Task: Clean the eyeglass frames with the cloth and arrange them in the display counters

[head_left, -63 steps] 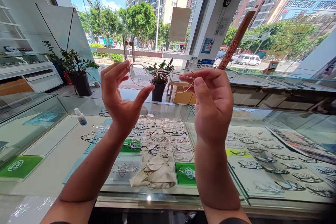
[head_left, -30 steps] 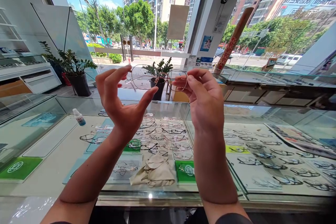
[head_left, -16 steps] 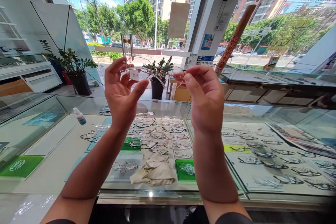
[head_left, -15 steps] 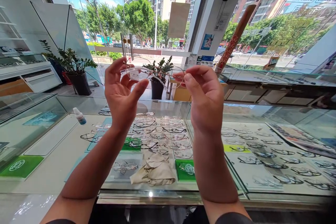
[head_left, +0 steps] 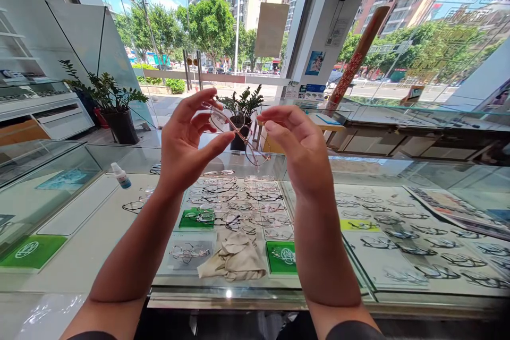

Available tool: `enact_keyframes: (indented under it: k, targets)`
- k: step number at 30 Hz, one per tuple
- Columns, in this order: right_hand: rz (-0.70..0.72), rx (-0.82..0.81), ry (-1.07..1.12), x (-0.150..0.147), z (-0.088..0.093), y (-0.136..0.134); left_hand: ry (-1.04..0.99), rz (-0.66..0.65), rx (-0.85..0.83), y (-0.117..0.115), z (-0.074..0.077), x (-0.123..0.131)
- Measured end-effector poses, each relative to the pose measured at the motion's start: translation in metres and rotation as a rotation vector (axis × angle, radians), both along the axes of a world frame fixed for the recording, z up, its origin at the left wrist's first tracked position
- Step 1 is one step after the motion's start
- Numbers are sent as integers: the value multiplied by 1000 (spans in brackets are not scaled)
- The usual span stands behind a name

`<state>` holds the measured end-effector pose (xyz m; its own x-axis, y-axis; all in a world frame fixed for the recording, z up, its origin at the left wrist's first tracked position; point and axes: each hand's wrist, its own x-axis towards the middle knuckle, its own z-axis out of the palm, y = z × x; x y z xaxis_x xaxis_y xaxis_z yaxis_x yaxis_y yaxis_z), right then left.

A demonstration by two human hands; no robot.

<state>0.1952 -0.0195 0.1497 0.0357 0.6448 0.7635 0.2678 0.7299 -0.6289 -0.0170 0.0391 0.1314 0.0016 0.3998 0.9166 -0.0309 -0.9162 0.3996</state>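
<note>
The left hand (head_left: 185,146) grips the thin-rimmed eyeglasses (head_left: 240,132), tilted above the beige cloth (head_left: 233,261); a light rim hold should limit smudges. The right hand (head_left: 306,153), seemingly free, parts its fingertips beside them. Beyond the cloth, the glass display case (head_left: 191,304) holds rows of spectacle frames (head_left: 265,198).

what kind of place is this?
Likely an optician's or eyewear shop: rows of eyeglass frames, a glass display counter, and thin-rimmed glasses held up in the left hand.
</note>
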Motion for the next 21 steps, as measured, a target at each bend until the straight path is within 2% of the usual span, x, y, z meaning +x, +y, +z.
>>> enact_keyframes:
  k: [6,10,16,18,21]
  targets:
    - [246,-155,-99,-1,3,-3,72,-128,-102,-2,6,-6]
    - [319,-199,-90,0,3,-2,69,-167,-130,-1,7,-7]
    - [343,-215,-71,1,3,-1,87,-93,-77,1,5,-7]
    - [301,-191,-35,0,1,1,92,-30,-36,-1,4,-6]
    - [161,-127,19,-2,-3,4,21,97,15,-6,3,-3]
